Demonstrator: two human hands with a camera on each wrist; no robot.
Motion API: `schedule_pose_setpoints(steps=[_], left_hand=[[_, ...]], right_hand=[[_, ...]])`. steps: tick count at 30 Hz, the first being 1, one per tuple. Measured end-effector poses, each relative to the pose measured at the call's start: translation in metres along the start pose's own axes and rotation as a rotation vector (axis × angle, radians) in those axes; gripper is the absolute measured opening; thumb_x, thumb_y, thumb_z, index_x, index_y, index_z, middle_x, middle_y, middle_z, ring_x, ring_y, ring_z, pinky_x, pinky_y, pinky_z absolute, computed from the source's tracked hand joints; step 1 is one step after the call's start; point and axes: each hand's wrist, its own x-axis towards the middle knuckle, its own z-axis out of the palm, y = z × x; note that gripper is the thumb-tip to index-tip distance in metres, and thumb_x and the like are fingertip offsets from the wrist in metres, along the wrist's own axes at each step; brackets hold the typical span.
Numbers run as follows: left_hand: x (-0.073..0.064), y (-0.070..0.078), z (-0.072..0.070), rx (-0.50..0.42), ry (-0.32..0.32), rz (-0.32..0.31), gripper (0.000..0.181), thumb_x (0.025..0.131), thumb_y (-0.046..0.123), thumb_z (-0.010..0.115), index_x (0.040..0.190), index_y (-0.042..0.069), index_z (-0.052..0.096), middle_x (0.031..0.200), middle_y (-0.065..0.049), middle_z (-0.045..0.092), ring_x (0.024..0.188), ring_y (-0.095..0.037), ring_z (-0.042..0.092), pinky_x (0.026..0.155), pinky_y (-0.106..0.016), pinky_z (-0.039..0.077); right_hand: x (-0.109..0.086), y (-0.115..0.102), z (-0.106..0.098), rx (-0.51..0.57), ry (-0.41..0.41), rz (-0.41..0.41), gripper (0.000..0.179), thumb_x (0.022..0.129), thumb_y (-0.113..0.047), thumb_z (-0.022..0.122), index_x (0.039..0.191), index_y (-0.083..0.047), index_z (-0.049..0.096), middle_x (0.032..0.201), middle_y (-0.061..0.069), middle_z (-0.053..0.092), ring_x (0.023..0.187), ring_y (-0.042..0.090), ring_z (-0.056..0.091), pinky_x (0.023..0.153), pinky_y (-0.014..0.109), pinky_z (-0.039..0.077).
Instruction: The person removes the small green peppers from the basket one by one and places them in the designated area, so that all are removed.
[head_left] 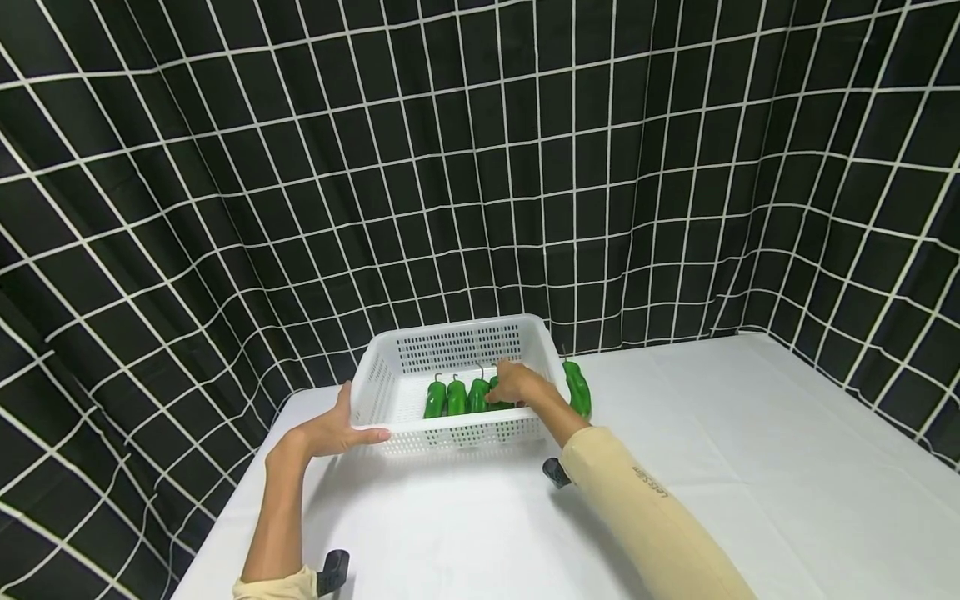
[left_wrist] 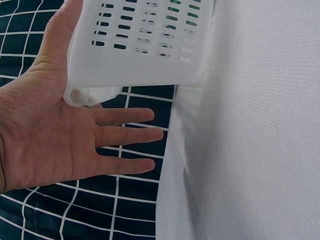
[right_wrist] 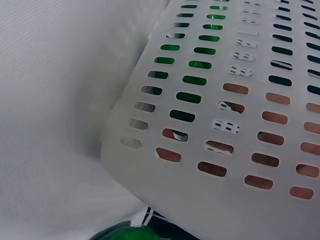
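Note:
A white perforated plastic basket [head_left: 457, 437] stands on the white-covered table. In it, several green peppers [head_left: 456, 397] lie side by side, stems pointing away. My left hand [head_left: 326, 429] is at the basket's near left corner, thumb along the front rim. The left wrist view shows that hand [left_wrist: 70, 135] with straight, spread fingers beside the corner. Over the basket's right part, my right hand [head_left: 522, 384] reaches in and grips a green pepper [head_left: 495, 383], mostly covered by the fingers. Through the slots in the right wrist view, parts of this hand [right_wrist: 275, 117] show.
Another green pepper [head_left: 577, 389] lies outside, against the basket's right side. A black curtain with a white grid [head_left: 480, 167] hangs behind the table [head_left: 712, 433]. Black wrist-worn devices [head_left: 332, 572] show at both sleeves.

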Motion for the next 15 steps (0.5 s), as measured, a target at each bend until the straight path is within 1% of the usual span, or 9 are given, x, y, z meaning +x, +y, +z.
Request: schedule_pose_setpoints(steps=[5,8,12,15], left_hand=[[0.0010,-0.0002,-0.0008,0.006,-0.001,-0.002,0.148,0.081,0.074,0.075,0.161,0.001,-0.025,0.172,-0.034,0.001,0.158,-0.055,0.016,0.124,-0.072,0.021],[0.0016,-0.0009,-0.0009,0.007,0.002,0.000,0.147,0.081,0.074,0.075,0.161,0.001,-0.025,0.172,-0.034,0.001,0.157,-0.055,0.016,0.124,-0.072,0.021],[0.0014,-0.0014,-0.0004,-0.001,0.005,0.010,0.145,0.082,0.071,0.076,0.161,0.001,-0.024,0.172,-0.033,0.003,0.157,-0.055,0.017,0.124,-0.072,0.021],[0.0014,-0.0013,0.0007,-0.010,0.006,0.021,0.143,0.083,0.068,0.077,0.162,0.001,-0.022,0.172,-0.033,0.004,0.157,-0.054,0.018,0.124,-0.072,0.022]], right_hand=[[0.0009,-0.0001,0.0009,0.010,0.011,-0.011,0.055,0.096,-0.021,0.076,0.138,0.005,0.053,0.107,0.014,0.067,0.080,0.020,0.061,0.070,0.031,0.059],[0.0015,0.0000,0.0008,0.021,0.022,-0.001,0.046,0.094,-0.019,0.076,0.129,0.004,0.058,0.099,0.010,0.064,0.080,0.019,0.059,0.069,0.031,0.058],[0.0022,-0.0001,0.0004,0.023,0.034,0.006,0.036,0.092,-0.017,0.077,0.118,0.001,0.060,0.097,0.010,0.064,0.081,0.020,0.062,0.070,0.032,0.059],[0.0016,0.0000,0.0000,0.031,0.042,0.005,0.037,0.090,-0.015,0.077,0.119,0.001,0.060,0.099,0.012,0.066,0.081,0.022,0.064,0.069,0.032,0.060]])
